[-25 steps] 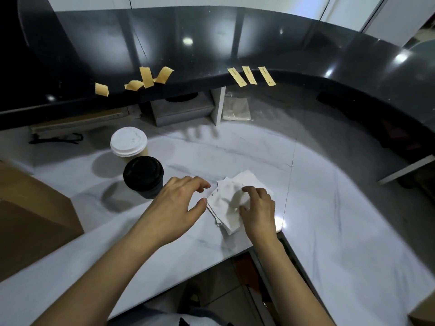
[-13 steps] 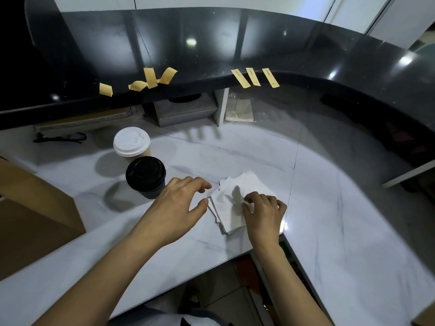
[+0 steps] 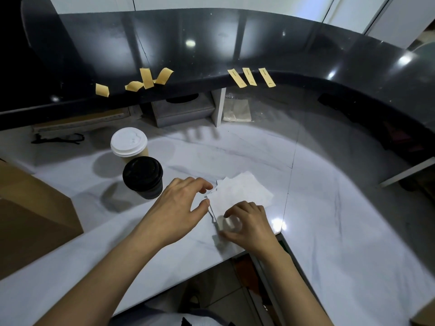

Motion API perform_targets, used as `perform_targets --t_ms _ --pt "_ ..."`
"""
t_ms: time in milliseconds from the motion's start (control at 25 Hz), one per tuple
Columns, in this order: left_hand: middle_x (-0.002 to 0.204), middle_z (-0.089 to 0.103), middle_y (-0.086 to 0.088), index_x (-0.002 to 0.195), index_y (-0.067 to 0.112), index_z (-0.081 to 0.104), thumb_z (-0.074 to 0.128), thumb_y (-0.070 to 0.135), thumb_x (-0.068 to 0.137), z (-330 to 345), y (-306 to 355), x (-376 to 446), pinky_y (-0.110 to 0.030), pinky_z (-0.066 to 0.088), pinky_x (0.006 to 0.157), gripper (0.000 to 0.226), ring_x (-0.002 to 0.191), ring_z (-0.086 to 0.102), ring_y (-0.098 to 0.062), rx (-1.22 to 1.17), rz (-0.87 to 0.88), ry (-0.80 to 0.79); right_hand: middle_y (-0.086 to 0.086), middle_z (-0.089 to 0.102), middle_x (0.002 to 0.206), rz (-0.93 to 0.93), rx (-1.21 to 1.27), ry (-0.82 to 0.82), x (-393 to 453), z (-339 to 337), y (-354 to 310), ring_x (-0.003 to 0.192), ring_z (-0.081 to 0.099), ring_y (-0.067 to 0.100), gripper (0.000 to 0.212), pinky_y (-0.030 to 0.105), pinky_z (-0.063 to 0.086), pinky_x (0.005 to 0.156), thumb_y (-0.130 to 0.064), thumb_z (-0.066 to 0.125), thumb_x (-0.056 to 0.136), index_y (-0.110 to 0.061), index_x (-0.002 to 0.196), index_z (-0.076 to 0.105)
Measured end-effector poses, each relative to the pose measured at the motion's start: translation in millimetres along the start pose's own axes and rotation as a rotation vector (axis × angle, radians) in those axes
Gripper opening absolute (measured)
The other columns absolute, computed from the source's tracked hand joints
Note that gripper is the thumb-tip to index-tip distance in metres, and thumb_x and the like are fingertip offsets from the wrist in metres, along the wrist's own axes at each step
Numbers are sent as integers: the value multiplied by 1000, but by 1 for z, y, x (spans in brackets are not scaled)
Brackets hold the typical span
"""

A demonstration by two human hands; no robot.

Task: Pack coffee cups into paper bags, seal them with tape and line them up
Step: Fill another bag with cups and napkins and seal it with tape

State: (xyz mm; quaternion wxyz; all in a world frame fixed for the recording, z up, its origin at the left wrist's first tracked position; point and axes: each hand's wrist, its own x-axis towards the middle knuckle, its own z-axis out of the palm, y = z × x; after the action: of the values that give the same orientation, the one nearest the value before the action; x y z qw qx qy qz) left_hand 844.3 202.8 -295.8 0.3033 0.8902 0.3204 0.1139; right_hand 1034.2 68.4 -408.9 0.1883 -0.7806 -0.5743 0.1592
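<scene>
- A small stack of flat white paper bags lies on the pale marble counter, close to its near edge and right of the two cups.
- The right hand rests on the stack's near corner, fingers curled and pinching the paper edge against the thumb.
- The left hand sits at the stack's left edge, thumb tip touching the paper; its fingers are loosely bent over the counter and grip nothing.
- Just left of that hand stands a black-lidded cup, touching a white-lidded cup behind it.
- A brown paper bag stands at the far left.
- Strips of tan tape hang from the dark raised ledge beyond.
</scene>
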Motion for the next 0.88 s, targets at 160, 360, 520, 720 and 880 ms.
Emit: perform_targets --t_ms 160,360,520,720,880 --pt "117 59 20 127 35 56 55 35 99 3 1 -1 -23 37 92 27 111 46 -9 3 4 -7 -11 58 113 3 -87 -8 -2 9 -4 106 53 17 34 34 36 93 -51 72 78 -31 105 66" --pt "117 59 19 127 34 56 55 35 99 3 1 -3 -23 37 92 28 111 46 -9 6 -3 -7 -14 67 106 44 0 40 -1 5 -4 101 60 14 15 34 36 92 -42 63 95 -31 94 73" --pt "117 59 19 127 34 56 54 36 99 1 0 -6 -26 39 93 29 111 46 -10 6 -7 -10 -11 72 94 145 83 49 3 -1 -11 89 64 12 15 39 47 89 -33 65 92 -25 88 77" --pt "117 59 20 129 34 56 54 38 98 -2 -2 -11 -27 39 94 31 113 45 -10 5 -19 -13 -14 71 86 267 222 -11 0 -5 -16 86 64 6 4 37 53 84 -30 70 84 -28 86 72" --pt "117 58 21 129 36 55 53 39 98 -3 -3 -15 -26 38 92 31 112 44 -8 1 -22 -15 -15 70 83 394 360 -6 0 -6 -19 85 65 5 4 29 54 75 -30 67 82 -33 80 69"
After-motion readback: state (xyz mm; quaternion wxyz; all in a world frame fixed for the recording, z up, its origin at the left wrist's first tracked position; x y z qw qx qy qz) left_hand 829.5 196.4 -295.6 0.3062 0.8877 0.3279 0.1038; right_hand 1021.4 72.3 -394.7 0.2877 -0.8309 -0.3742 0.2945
